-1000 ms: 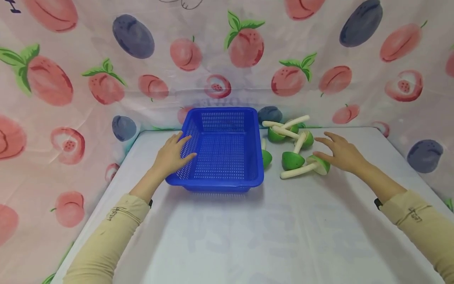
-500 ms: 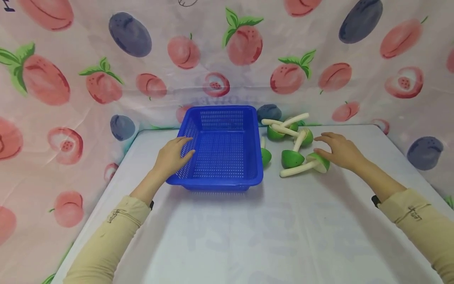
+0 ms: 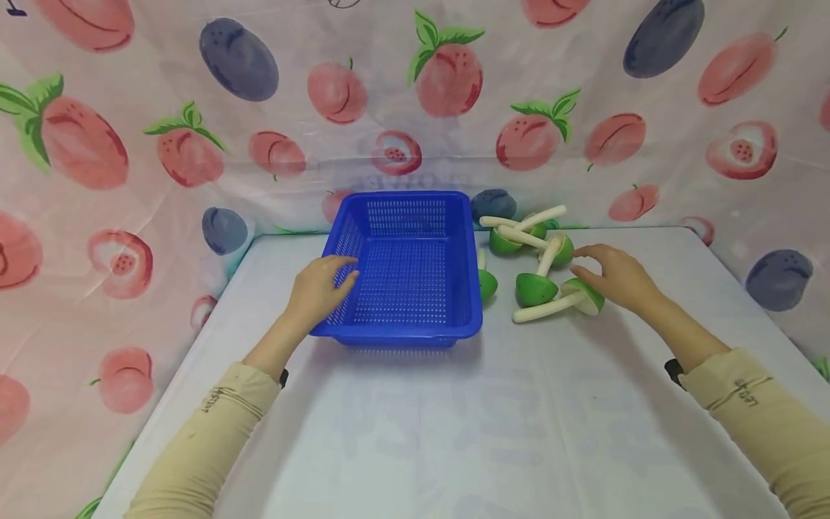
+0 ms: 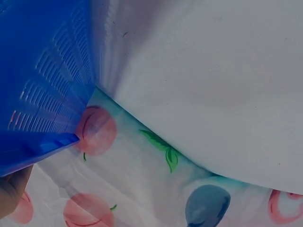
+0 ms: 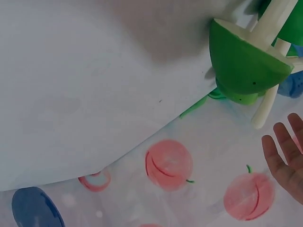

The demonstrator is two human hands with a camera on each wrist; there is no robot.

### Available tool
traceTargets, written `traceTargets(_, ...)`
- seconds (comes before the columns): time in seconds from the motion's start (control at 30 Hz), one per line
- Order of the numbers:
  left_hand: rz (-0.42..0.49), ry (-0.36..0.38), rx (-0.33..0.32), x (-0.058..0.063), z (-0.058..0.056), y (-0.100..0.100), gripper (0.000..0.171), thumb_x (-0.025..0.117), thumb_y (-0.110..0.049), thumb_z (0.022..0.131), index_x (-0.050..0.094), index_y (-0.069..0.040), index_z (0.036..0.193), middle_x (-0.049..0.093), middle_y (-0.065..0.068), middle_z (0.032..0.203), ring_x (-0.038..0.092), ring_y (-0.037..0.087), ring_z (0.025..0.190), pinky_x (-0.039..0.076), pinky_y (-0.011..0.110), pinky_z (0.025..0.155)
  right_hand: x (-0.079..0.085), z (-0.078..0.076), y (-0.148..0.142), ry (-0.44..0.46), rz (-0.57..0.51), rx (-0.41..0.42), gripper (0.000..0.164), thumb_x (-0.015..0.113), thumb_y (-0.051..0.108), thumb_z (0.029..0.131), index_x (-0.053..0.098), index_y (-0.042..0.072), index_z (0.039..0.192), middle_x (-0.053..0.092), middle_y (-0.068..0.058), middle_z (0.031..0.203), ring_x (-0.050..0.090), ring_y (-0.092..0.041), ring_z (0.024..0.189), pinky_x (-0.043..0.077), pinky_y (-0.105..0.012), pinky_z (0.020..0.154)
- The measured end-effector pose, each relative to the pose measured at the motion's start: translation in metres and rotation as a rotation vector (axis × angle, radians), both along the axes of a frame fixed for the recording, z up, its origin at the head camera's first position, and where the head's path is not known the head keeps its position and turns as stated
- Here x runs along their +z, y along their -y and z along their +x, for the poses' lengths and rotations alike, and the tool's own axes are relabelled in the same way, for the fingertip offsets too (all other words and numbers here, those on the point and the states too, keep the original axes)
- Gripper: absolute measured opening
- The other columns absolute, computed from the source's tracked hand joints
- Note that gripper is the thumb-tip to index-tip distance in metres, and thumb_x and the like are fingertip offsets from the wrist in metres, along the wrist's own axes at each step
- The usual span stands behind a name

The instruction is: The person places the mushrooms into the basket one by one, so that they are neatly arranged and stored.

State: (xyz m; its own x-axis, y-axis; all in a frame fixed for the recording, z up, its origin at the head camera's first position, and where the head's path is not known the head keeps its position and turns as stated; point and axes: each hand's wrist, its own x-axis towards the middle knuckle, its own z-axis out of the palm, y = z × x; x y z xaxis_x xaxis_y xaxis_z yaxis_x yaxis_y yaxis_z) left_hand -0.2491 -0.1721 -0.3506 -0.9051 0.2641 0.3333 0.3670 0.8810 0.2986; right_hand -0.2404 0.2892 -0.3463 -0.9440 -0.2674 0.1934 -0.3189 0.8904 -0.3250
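Observation:
A blue perforated plastic basket (image 3: 395, 332) stands toward the back of the table, with nothing inside. My left hand (image 3: 316, 292) is at its left rim, thumb and fingers loosely spread over the edge; the left wrist view has part of this hand (image 4: 13, 189) right by the blue rim (image 4: 33, 149). To the basket's right lie several toy mushrooms with green caps and white stems. My right hand (image 3: 619, 277) hovers beside the nearest toy mushroom (image 3: 543, 312), holding nothing. In the right wrist view its fingers (image 5: 271, 150) are extended, apart from a green-capped toy mushroom (image 5: 246, 66).
A white cloth (image 3: 454, 432) covers the table. Behind it hangs a fruit-print curtain (image 3: 363, 158), close to the basket and the mushroom pile. One toy mushroom (image 3: 486, 286) is partly hidden by the basket's right side.
The left hand has shifted slightly right and down over the basket's rim, its fingers less raised. The right hand has drawn slightly left, its fingers closer together. Basket and mushrooms stay in place.

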Motion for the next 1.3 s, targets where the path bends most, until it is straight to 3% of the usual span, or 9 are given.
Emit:
traceTargets(0.77, 0.114, -0.005, 0.047, -0.013, 0.005, 0.004, 0.033, 0.057, -0.023, 0.092, 0.064, -0.002, 0.117, 0.063, 0.02, 0.121, 0.055, 0.038, 0.117, 0.043, 0.053, 0.099, -0.011, 0.005, 0.008, 0.018, -0.1, -0.007, 0.036, 0.056, 0.019, 0.094, 0.058, -0.008, 0.118, 0.057, -0.032, 0.12, 0.053, -0.048, 0.11, 0.044, -0.061, 0.086)
traceTargets(1.13, 0.111, 0.095, 0.055, -0.013, 0.011, 0.006, 0.045, 0.054, -0.034, 0.094, 0.058, -0.004, 0.127, 0.053, 0.022, 0.133, 0.044, 0.04, 0.129, 0.035, 0.056, 0.106, -0.019, 0.008, 0.0, 0.057, -0.088, -0.064, 0.038, 0.057, 0.019, 0.094, 0.056, -0.008, 0.121, 0.052, -0.035, 0.125, 0.049, -0.051, 0.113, 0.041, -0.063, 0.088)
traceTargets(1.3, 0.077, 0.173, 0.054, -0.012, 0.012, 0.009, 0.058, 0.05, -0.045, 0.094, 0.051, -0.004, 0.134, 0.039, 0.024, 0.145, 0.03, 0.042, 0.138, 0.029, 0.06, 0.108, -0.022, 0.008, -0.005, 0.073, -0.066, -0.079, 0.039, 0.056, 0.019, 0.094, 0.056, -0.009, 0.12, 0.052, -0.036, 0.123, 0.056, -0.044, 0.095, 0.045, -0.058, 0.076)
